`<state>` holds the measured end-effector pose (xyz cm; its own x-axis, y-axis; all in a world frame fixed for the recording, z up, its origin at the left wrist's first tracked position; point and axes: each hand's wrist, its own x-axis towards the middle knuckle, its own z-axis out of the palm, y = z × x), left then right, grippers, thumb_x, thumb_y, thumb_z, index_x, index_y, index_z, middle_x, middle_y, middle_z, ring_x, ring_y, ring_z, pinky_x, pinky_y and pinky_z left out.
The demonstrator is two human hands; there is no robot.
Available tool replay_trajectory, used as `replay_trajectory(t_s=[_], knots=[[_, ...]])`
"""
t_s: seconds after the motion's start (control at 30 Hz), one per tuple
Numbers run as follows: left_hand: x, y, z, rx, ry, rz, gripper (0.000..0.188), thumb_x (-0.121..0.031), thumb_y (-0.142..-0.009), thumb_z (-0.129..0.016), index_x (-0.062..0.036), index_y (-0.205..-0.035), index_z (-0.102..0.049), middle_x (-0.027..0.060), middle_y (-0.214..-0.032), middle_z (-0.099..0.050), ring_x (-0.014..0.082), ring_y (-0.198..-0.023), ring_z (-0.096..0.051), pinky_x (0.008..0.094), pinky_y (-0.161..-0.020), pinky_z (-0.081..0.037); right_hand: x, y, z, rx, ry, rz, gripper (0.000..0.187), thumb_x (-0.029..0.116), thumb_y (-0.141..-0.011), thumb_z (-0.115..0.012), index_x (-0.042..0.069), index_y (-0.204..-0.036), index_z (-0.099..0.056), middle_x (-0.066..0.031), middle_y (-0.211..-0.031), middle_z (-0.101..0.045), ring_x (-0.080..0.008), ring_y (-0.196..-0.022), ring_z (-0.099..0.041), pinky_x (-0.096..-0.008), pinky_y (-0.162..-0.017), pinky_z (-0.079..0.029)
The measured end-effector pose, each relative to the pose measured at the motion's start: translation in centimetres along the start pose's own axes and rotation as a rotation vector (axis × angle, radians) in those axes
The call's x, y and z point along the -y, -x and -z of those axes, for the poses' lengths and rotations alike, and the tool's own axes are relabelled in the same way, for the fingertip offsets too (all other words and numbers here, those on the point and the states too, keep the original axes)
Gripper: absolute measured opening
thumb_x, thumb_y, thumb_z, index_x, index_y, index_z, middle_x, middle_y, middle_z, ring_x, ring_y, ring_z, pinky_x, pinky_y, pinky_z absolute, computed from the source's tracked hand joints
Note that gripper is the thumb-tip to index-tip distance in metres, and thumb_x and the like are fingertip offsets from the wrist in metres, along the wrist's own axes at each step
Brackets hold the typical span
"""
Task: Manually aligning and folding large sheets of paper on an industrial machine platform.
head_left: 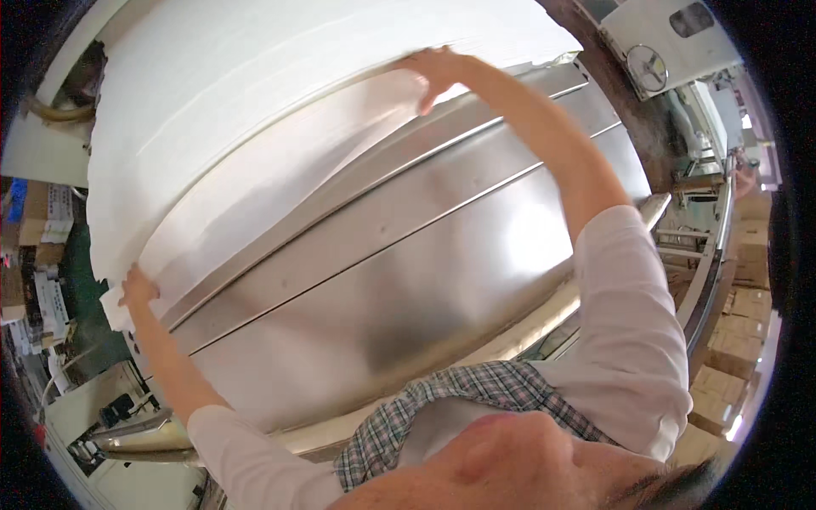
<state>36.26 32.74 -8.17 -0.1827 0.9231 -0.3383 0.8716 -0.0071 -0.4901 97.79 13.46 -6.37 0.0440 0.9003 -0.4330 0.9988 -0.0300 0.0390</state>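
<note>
A wide white sheet [255, 76], cloth or paper I cannot tell, spreads over the far side of a metal machine. Its near edge bows up in a long loose fold between my hands. At the sheet's lower left corner, the fingers of my left hand [138, 289] are closed on the edge. Farther away and to the right, my right hand [433, 72] grips the same edge, fingers over the top and thumb hanging below. Under the fold lies the shiny steel bed [382, 229], crossed by two long narrow slots. My fingertips are partly hidden by the sheet.
A rounded rail [544, 314] runs along the bed's near side, close to my body. At far right stands a pale machine housing with a handwheel [648, 68]. Cardboard boxes [735, 327] are stacked on the right, and more cartons [47, 217] stand at left.
</note>
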Motion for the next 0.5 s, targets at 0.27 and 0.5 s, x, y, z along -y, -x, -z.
replay_trajectory(t_s=[0.27,0.5], knots=[[5.5,-5.2,-3.9,-0.077,0.057,-0.103,0.094,-0.005,-0.052,-0.073,-0.0137,-0.130,-0.022,0.0140,-0.126,-0.037,0.0363,-0.112,-0.039,0.0537,-0.088,-0.037,-21.8,3.4,-3.4,0.132,0.312,-0.399,0.110,0.027,-0.030,-0.086,0.015,-0.126,-0.034,-0.0097,-0.122,-0.042,-0.0340,-0.108,-0.042,-0.0430,-0.090,-0.039],[8.4,-8.3,-6.4,-0.221,0.181,-0.289,0.091,-0.005,-0.043,-0.071,-0.0075,-0.122,-0.027,0.0195,-0.112,-0.045,0.0384,-0.102,-0.046,0.0438,-0.085,-0.041,-24.7,3.5,-3.2,0.244,0.343,-0.495,0.102,0.029,-0.041,-0.083,0.020,-0.129,-0.032,-0.0075,-0.120,-0.047,-0.0268,-0.115,-0.041,-0.0443,-0.094,-0.034]])
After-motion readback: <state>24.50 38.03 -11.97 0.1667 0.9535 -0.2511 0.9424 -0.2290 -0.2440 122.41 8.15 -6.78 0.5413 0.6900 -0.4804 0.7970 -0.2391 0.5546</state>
